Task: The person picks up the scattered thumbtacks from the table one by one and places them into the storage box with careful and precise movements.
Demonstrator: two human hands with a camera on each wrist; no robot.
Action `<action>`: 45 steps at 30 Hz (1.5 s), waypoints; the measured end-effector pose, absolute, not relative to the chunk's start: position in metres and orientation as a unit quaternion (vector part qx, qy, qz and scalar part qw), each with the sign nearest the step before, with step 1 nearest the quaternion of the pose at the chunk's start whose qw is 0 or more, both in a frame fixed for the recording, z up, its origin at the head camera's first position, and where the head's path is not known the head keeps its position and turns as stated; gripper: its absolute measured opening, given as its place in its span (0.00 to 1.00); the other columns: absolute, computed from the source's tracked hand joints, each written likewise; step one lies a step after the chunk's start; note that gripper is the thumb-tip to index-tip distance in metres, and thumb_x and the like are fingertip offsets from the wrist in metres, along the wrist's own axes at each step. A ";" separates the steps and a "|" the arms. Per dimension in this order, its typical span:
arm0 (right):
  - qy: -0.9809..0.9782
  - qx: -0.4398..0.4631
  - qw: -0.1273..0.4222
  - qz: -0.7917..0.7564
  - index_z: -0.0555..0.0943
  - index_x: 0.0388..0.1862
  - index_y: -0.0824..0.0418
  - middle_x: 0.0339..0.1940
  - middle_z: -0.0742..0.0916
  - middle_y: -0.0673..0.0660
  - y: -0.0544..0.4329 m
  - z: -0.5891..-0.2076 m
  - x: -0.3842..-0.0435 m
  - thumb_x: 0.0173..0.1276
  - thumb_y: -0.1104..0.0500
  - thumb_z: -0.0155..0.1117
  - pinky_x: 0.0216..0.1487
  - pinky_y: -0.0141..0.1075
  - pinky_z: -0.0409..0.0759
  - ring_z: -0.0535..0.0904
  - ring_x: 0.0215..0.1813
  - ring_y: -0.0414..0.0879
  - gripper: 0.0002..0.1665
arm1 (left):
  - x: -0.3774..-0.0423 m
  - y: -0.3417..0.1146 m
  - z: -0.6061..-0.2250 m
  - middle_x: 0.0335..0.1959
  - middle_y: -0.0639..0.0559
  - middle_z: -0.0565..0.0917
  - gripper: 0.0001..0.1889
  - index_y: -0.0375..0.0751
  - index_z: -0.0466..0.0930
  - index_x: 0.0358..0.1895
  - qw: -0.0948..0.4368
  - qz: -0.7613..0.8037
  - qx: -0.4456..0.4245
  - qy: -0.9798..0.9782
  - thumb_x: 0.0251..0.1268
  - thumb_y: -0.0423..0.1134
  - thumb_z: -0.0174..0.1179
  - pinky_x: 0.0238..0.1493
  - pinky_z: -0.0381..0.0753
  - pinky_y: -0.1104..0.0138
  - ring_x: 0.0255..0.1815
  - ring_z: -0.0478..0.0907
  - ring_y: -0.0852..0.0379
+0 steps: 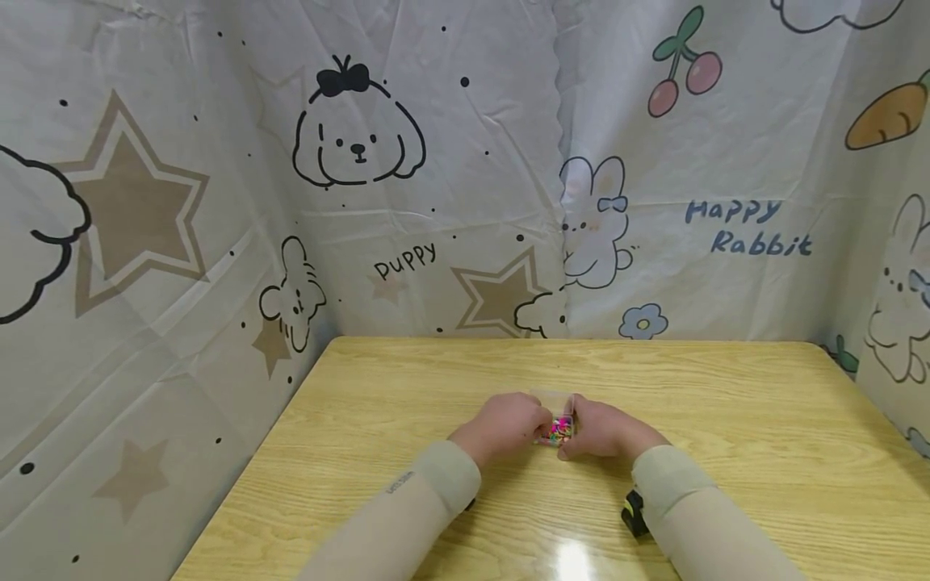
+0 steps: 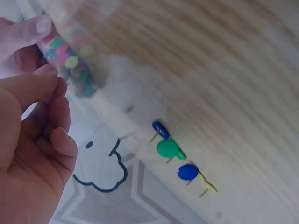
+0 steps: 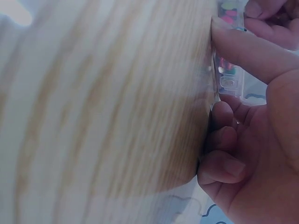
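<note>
A small clear plastic box (image 1: 556,442) of colourful push pins (image 1: 559,430) sits on the table between both hands, its clear lid (image 1: 550,399) raised at the far side. My right hand (image 1: 601,428) holds the box from its right, with the thumb (image 3: 243,46) pressed along the near wall. From the left, my left hand (image 1: 506,424) reaches in with its fingertips among the pins; whether they pinch one, I cannot tell. In the left wrist view, several loose pins lie on the tabletop near that hand, among them a green pin (image 2: 167,148) and a blue pin (image 2: 188,172).
The wooden table (image 1: 392,379) reaches back to a white curtain (image 1: 465,161) printed with cartoon animals and stars, which also hangs along the left and right sides. A black wrist device (image 1: 634,514) shows under the right sleeve.
</note>
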State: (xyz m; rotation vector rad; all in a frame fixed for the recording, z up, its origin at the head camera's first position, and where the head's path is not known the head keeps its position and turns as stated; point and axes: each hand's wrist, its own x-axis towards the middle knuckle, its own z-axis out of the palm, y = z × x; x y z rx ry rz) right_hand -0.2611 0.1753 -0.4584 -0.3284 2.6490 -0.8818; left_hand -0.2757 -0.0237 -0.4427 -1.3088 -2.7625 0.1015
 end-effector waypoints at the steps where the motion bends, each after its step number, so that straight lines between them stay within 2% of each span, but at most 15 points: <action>1: 0.929 -0.116 0.164 -0.310 0.70 0.43 0.58 0.34 0.79 0.54 0.175 -0.458 -0.261 0.55 0.54 0.82 0.45 0.46 0.71 0.73 0.38 0.49 0.28 | -0.276 -0.022 -0.444 0.29 0.63 0.78 0.07 0.54 0.86 0.35 0.039 0.040 -0.427 -0.902 0.71 0.37 0.63 0.34 0.75 0.72 0.28 0.71 0.67; 6: 0.929 -0.118 0.162 -0.312 0.71 0.46 0.57 0.39 0.80 0.52 0.174 -0.458 -0.261 0.56 0.54 0.81 0.49 0.47 0.72 0.74 0.42 0.49 0.28 | -0.276 -0.020 -0.447 0.31 0.65 0.80 0.08 0.57 0.87 0.36 0.035 0.059 -0.419 -0.905 0.71 0.37 0.63 0.37 0.77 0.72 0.30 0.73 0.68; 12: 0.931 -0.119 0.163 -0.303 0.71 0.44 0.57 0.36 0.81 0.53 0.174 -0.458 -0.262 0.56 0.53 0.82 0.48 0.47 0.72 0.74 0.39 0.49 0.28 | -0.279 -0.026 -0.441 0.34 0.65 0.83 0.07 0.55 0.86 0.38 0.022 0.019 -0.410 -0.911 0.71 0.35 0.63 0.39 0.79 0.70 0.33 0.76 0.68; 21: 0.933 -0.113 0.170 -0.297 0.69 0.48 0.56 0.39 0.81 0.52 0.175 -0.458 -0.262 0.57 0.52 0.81 0.50 0.48 0.73 0.75 0.41 0.48 0.31 | -0.290 -0.071 -0.429 0.44 0.60 0.87 0.09 0.51 0.88 0.44 -0.007 -0.018 -0.362 -0.932 0.75 0.35 0.57 0.47 0.80 0.66 0.46 0.82 0.62; 28: 0.928 -0.114 0.175 -0.308 0.70 0.49 0.57 0.42 0.81 0.52 0.175 -0.460 -0.262 0.57 0.53 0.81 0.55 0.50 0.73 0.75 0.43 0.48 0.30 | -0.292 -0.099 -0.437 0.33 0.65 0.82 0.07 0.54 0.85 0.34 -0.052 -0.038 -0.349 -0.935 0.70 0.36 0.61 0.42 0.78 0.66 0.33 0.76 0.64; 32: 0.928 -0.114 0.175 -0.309 0.69 0.49 0.57 0.41 0.81 0.52 0.175 -0.460 -0.262 0.57 0.53 0.81 0.53 0.49 0.72 0.75 0.43 0.48 0.30 | -0.290 -0.106 -0.440 0.30 0.67 0.80 0.08 0.56 0.84 0.32 -0.069 -0.039 -0.364 -0.928 0.66 0.36 0.63 0.41 0.77 0.66 0.32 0.74 0.65; 38: 0.931 -0.109 0.170 -0.305 0.69 0.48 0.57 0.41 0.80 0.52 0.175 -0.461 -0.262 0.57 0.53 0.81 0.52 0.48 0.72 0.74 0.42 0.49 0.31 | -0.289 -0.112 -0.444 0.28 0.65 0.77 0.11 0.56 0.84 0.29 -0.061 -0.037 -0.384 -0.921 0.61 0.31 0.65 0.38 0.75 0.67 0.32 0.72 0.63; 45: 0.929 -0.106 0.172 -0.309 0.70 0.50 0.56 0.44 0.81 0.52 0.175 -0.462 -0.262 0.57 0.53 0.81 0.55 0.49 0.72 0.74 0.44 0.48 0.31 | -0.292 -0.110 -0.450 0.27 0.65 0.73 0.12 0.56 0.81 0.27 -0.037 -0.034 -0.404 -0.914 0.67 0.33 0.64 0.38 0.74 0.69 0.31 0.70 0.63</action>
